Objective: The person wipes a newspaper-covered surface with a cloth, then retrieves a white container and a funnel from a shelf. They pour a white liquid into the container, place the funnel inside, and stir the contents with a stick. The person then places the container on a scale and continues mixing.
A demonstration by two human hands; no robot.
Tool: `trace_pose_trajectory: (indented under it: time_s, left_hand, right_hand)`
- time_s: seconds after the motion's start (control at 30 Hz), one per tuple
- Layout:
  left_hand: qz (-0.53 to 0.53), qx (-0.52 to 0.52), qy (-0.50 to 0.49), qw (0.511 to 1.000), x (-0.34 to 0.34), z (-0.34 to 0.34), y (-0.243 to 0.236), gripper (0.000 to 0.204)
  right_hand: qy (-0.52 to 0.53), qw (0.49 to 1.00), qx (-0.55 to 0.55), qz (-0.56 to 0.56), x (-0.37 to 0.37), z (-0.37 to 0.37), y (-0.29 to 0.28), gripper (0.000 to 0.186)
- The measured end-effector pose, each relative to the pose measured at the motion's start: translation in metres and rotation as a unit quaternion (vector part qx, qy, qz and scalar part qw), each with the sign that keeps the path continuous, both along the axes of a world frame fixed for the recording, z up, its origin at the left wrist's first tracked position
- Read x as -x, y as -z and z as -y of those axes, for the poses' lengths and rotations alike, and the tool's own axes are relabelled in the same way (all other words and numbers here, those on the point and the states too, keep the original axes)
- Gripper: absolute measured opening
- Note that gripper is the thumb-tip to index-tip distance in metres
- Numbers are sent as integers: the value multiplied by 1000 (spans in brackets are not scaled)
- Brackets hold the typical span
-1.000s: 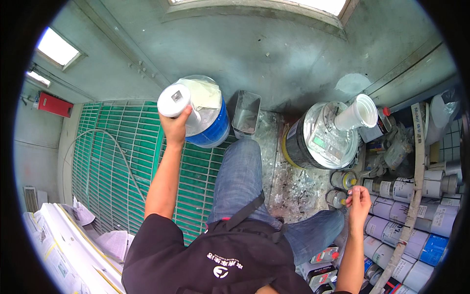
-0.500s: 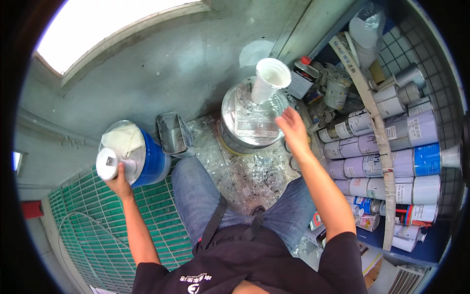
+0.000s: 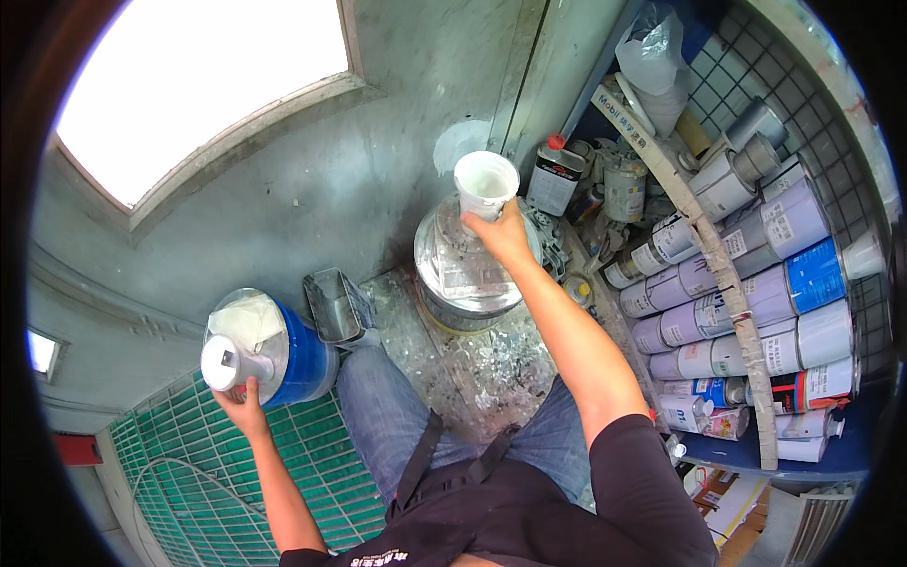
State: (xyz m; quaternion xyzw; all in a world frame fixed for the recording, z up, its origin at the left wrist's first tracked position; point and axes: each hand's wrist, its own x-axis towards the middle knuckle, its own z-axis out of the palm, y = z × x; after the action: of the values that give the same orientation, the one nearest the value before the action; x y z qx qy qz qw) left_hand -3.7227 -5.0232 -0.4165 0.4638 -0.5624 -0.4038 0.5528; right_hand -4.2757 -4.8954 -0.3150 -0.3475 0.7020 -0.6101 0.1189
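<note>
My right hand [image 3: 503,236] has its fingers wrapped round the side of a white plastic cup [image 3: 486,176]. The cup stands upright over the lid of a round metal drum [image 3: 439,269], and its inside looks pale. At the left, my left hand [image 3: 246,410] grips a white cylindrical container [image 3: 227,357] with a wide round top, on which a small dark square shows. That container is at the near edge of a blue drum's top [image 3: 307,354], beside a folded cream cloth [image 3: 248,323]. Parts of both grips are hidden from above.
A rectangular metal tin [image 3: 333,300] stands between the drums. Shelves at right hold several paint cans [image 3: 794,217] behind a pale post [image 3: 727,274]. A red-capped can [image 3: 553,178] stands behind the metal drum. Green grating [image 3: 208,463] covers the lower left; the wall [image 3: 274,198] lies ahead.
My right hand has gone from open beside the metal drum to holding the white cup. My left hand keeps its hold on the white container. The whole view has shifted slightly.
</note>
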Motion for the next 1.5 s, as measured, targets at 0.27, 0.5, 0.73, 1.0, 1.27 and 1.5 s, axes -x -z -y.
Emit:
trace_pose_trajectory:
  time_s: [0.27,0.5,0.73,1.0,1.27,1.5]
  left_hand:
    - [168,26,-99,980,-8,-53,-16,80]
    - [230,52,-25,971,35,-99,-20,80]
    - [188,77,135,970,124,-98,-19,72]
    - [101,17,352,930,224,-114,-34,65]
    - [125,35,442,888,250,-115,-38,57]
    - [143,13,464,874,284,-134,-52,57]
  right_hand:
    - [-41,988,41,-144,-29,-57,-46,76]
    - [-57,981,140,-122,-30,-107,-72,87]
    - [17,995,80,-52,-45,-182,-102,82]
    - [218,976,16,24,-42,-340,-76,77]
    - [327,937,-121,20,-66,-401,-88,70]
    - [224,974,-45,16,-50,-422,-116,69]
